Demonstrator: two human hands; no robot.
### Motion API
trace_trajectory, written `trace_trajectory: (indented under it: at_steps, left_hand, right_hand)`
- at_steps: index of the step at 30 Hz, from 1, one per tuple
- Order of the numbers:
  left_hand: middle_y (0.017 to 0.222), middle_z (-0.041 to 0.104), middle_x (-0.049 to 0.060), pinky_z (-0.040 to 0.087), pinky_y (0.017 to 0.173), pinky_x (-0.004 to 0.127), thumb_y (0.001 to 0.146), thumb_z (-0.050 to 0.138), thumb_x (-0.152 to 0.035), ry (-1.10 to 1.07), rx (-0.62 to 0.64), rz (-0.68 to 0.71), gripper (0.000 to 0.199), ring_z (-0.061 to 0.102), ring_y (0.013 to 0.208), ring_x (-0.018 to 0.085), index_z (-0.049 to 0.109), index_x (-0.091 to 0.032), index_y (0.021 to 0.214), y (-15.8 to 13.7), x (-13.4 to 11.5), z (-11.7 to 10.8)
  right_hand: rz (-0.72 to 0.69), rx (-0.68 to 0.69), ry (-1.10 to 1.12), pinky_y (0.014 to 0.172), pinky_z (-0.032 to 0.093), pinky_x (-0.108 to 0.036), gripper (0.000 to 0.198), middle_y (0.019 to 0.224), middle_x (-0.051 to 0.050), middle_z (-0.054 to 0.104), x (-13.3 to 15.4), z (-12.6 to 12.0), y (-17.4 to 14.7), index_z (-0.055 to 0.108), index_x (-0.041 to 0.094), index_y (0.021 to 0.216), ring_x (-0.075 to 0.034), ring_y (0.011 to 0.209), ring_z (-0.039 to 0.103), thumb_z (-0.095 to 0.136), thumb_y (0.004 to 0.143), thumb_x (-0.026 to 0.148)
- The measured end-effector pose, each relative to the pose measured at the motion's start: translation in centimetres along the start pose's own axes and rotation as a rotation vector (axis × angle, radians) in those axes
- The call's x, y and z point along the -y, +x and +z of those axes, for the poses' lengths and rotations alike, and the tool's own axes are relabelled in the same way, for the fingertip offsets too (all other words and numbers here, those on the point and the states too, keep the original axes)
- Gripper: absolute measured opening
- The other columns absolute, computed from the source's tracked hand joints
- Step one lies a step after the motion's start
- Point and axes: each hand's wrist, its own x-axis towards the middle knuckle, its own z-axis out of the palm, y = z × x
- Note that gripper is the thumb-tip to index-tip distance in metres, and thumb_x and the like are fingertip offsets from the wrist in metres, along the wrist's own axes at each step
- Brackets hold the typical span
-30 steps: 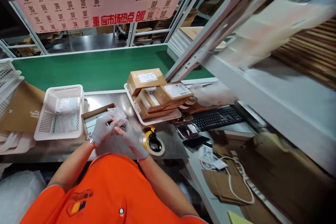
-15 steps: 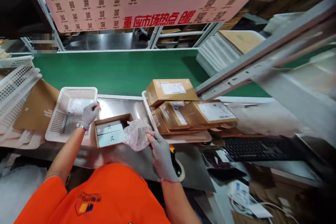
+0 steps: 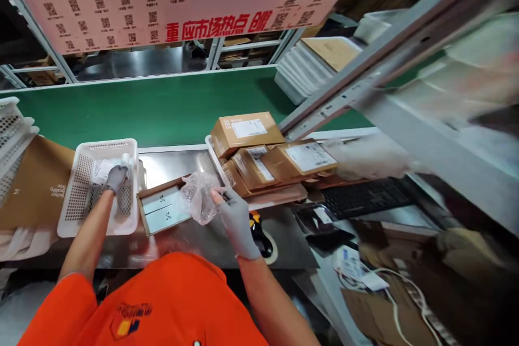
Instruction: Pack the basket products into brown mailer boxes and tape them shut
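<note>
My gloved left hand (image 3: 117, 178) is inside a white perforated basket (image 3: 67, 211), its fingers curled. A small white item (image 3: 126, 160) shows just beyond the fingertips; whether the hand grips it is hidden. Beside the hand in the basket lies a white printed slip (image 3: 100, 171). My gloved right hand (image 3: 235, 221) pinches a crumpled piece of clear bubble wrap (image 3: 200, 197) between thumb and fingers. The wrap hangs over the right end of an open cardboard box (image 3: 142, 211), which holds two pale blue boxes (image 3: 164, 211) with handwritten marks.
Taped, labelled cartons (image 3: 247, 130) are piled in a white basket to the right. A tape dispenser (image 3: 261, 235) sits near my right wrist. Stacked baskets and flat cardboard (image 3: 38, 184) stand at left. Behind runs a green conveyor belt (image 3: 162, 102); a slanting metal post (image 3: 324, 102) crosses the right side.
My left hand has moved from the basket's right rim down into it. My right hand still holds the bubble wrap by the box. The view has shifted to the right.
</note>
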Motion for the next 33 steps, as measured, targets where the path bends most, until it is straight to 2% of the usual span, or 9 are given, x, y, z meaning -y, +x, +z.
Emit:
trace_trajectory:
  at_steps: [3,6,9,12,17,23,26,29,33]
  left_hand:
    - [0.081,0.065,0.003,0.052,0.064,0.026,0.105,0.051,-0.046,-0.339,0.066,0.132,0.033,0.065,0.07,0.018,0.066,-0.017,0.102,-5.1,-2.6,-1.1]
    - [0.087,0.069,0.003,0.052,0.066,0.029,0.099,0.067,-0.06,-0.72,0.398,0.28,0.065,0.063,0.071,0.017,0.066,-0.014,0.145,-12.5,-5.5,-1.1]
    - [0.088,0.071,0.004,0.051,0.07,0.03,0.101,0.071,-0.059,-0.675,0.594,0.271,0.094,0.064,0.075,0.018,0.038,-0.015,0.177,-18.6,-7.4,-0.3]
    - [0.085,0.071,0.003,0.05,0.069,0.031,0.103,0.065,-0.056,-0.432,0.519,0.254,0.105,0.063,0.074,0.02,0.015,-0.009,0.183,-21.5,-7.9,0.7]
    - [0.079,0.07,0.001,0.051,0.077,0.035,0.104,0.059,-0.049,-0.121,0.31,0.291,0.102,0.066,0.076,0.025,0.012,-0.001,0.182,-22.5,-8.1,2.6]
    - [0.097,0.077,0.01,0.056,0.092,0.04,0.102,0.056,-0.041,-0.142,0.27,0.313,0.058,0.072,0.095,0.028,0.066,-0.012,0.151,-22.9,-8.8,4.6]
    - [0.089,0.073,0.007,0.056,0.071,0.034,0.1,0.059,-0.056,-0.396,0.411,0.263,0.047,0.069,0.079,0.023,0.073,-0.019,0.125,-23.1,-8.9,4.9]
    - [0.077,0.063,0.0,0.042,0.049,0.026,0.091,0.071,-0.072,-0.74,0.656,0.096,0.055,0.057,0.056,0.016,0.067,-0.023,0.115,-23.4,-8.9,5.5]
    - [0.075,0.063,-0.001,0.042,0.049,0.024,0.076,0.088,-0.065,-0.836,0.695,0.074,0.055,0.054,0.056,0.012,0.062,-0.021,0.096,-23.8,-9.0,7.2]
  right_hand:
    - [-0.048,0.063,-0.01,0.068,0.048,-0.029,0.039,0.082,-0.004,0.071,0.8,1.1,0.4,0.074,0.019,0.087,-0.018,0.075,0.058,0.076,0.085,0.058]
    - [-0.05,0.148,0.01,0.063,0.045,-0.028,0.038,0.076,-0.002,0.069,1.2,2.5,0.6,0.074,0.02,0.087,-0.018,0.071,0.056,0.074,0.085,0.058]
    - [-0.069,0.242,0.04,0.062,0.045,-0.028,0.038,0.076,-0.001,0.069,1.2,3.6,0.6,0.075,0.021,0.088,-0.018,0.069,0.057,0.071,0.087,0.058]
    - [-0.144,0.306,0.029,0.067,0.048,-0.028,0.036,0.083,-0.002,0.074,1.2,3.4,0.3,0.076,0.021,0.09,-0.019,0.075,0.062,0.067,0.092,0.056]
    - [-0.343,0.461,-0.129,0.076,0.051,-0.031,0.022,0.091,-0.004,0.079,2.3,2.6,-2.8,0.08,0.022,0.093,-0.021,0.084,0.067,0.064,0.097,0.037]
    - [-0.371,0.535,-0.11,0.074,0.051,-0.033,0.024,0.082,-0.005,0.076,2.8,3.1,-7.2,0.076,0.023,0.086,-0.021,0.075,0.064,0.06,0.101,0.031]
    - [-0.319,0.421,-0.134,0.073,0.05,-0.034,0.025,0.082,-0.005,0.077,2.6,2.1,-7.4,0.076,0.023,0.084,-0.022,0.077,0.065,0.061,0.099,0.036]
    - [-0.273,0.319,-0.11,0.074,0.051,-0.033,0.03,0.091,-0.006,0.08,2.7,0.6,-7.4,0.08,0.021,0.094,-0.022,0.082,0.067,0.059,0.101,0.042]
    - [-0.318,0.534,0.008,0.069,0.052,-0.032,0.039,0.079,-0.005,0.077,3.2,-0.5,-8.5,0.079,0.022,0.084,-0.021,0.073,0.065,0.061,0.103,0.05]
